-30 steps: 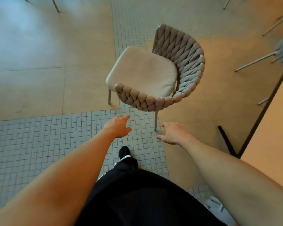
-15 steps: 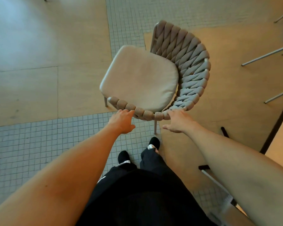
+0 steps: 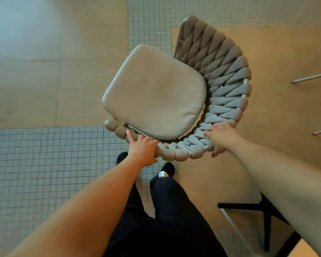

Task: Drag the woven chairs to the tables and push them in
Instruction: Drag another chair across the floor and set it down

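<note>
**Two hands on the woven chair**

Two bare forearms of yours reach forward from the bottom of the view, over your dark trousers [image 3: 161, 219] and black shoes [image 3: 168, 168]. At the lower right, under your right arm, a black table base [image 3: 267, 217] stands on the floor, and only a small corner of the surface [image 3: 304, 250] shows at the bottom edge.

Your left hand [image 3: 142, 148] is closed over the near rim of the woven chair [image 3: 224, 86], at the thick rope loops of the near armrest; the thumb lies on top and the fingers go down on the outer side. Your right hand [image 3: 220, 138] is clamped on the same rim further right, where the arm curves into the backrest, with the fingers spread over the weave. The hands are apart, with several rope loops between them.

The chair stands directly in front of your feet, partly on the small grey mosaic tiles [image 3: 44, 164] and partly on the large beige floor slabs [image 3: 285, 43]. Its pale seat cushion [image 3: 156, 93] lies beyond your hands, and the backrest curves around its right side. Far right, two thin metal legs [image 3: 311, 77] of other furniture enter the view.
</note>
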